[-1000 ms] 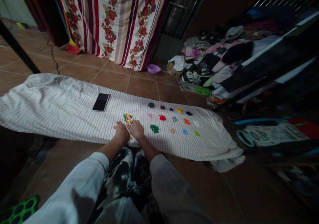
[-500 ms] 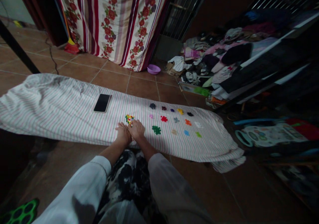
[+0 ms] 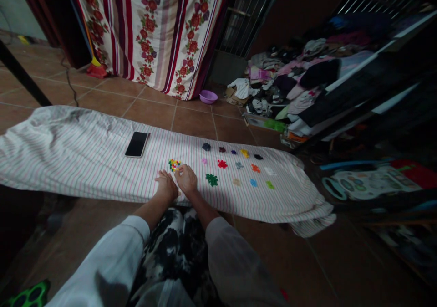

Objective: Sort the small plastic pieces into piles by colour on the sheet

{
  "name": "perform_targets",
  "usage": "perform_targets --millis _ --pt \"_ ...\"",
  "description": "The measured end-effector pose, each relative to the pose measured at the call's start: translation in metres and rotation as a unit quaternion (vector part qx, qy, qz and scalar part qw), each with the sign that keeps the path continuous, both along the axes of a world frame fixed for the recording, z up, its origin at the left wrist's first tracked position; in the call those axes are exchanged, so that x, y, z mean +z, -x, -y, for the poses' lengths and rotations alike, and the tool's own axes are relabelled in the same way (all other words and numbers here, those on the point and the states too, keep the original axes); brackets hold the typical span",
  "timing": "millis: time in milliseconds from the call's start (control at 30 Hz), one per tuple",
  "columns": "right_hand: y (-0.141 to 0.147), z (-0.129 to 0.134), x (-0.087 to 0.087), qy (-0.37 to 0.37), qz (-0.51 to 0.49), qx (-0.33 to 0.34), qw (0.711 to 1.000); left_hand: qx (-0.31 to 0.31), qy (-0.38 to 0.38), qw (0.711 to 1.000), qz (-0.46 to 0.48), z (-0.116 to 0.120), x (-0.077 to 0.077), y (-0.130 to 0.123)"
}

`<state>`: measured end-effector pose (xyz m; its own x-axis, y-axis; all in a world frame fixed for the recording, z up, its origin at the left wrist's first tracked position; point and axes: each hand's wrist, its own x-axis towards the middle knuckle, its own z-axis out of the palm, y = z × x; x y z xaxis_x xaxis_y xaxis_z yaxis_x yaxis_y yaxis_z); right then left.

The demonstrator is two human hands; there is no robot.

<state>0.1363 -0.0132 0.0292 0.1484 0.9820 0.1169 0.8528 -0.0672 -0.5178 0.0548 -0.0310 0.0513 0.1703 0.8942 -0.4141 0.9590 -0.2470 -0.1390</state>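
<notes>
A small mixed heap of colourful pieces (image 3: pixel 174 164), green, yellow, red and white, lies on the striped cloth (image 3: pixel 102 161). My right hand (image 3: pixel 186 179) reaches the heap's near right edge, thumb and fingertips pinched together; anything between them is too small to make out. Close beside it, my left hand (image 3: pixel 167 186) rests low on the cloth with its fingers stretched out and partly spread. To the right sit separate little piles sorted by colour, among them a dark green pile (image 3: pixel 211 180), a red pile (image 3: pixel 222 164) and a yellow pile (image 3: pixel 244 153).
A dark-screened phone (image 3: pixel 137 144) lies left of the heap. Beyond the cloth are a purple basin (image 3: pixel 208 96), a floral curtain (image 3: pixel 164 33) and a red and yellow broom (image 3: pixel 97 69). Clothes are heaped (image 3: pixel 287 74) at the back right.
My right hand has shifted slightly away from my left hand, and a small gap shows between their fingers. The whole view has also moved a little.
</notes>
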Motion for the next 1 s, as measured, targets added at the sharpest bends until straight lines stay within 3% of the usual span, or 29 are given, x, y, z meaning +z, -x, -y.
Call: perform_targets --millis 467,733,1000 --pt "-0.036 0.019 0.010 0.004 -0.078 -0.010 0.997 -0.045 -0.024 0.997 -0.055 0.006 0.005 0.002" --pt "-0.060 0.029 0.002 0.000 -0.138 -0.033 0.990 -0.046 -0.022 0.997 -0.056 0.007 0.004 0.003" --pt "-0.104 0.047 -0.002 -0.049 -0.152 -0.093 0.983 -0.050 -0.034 0.997 -0.040 0.007 0.006 0.005"
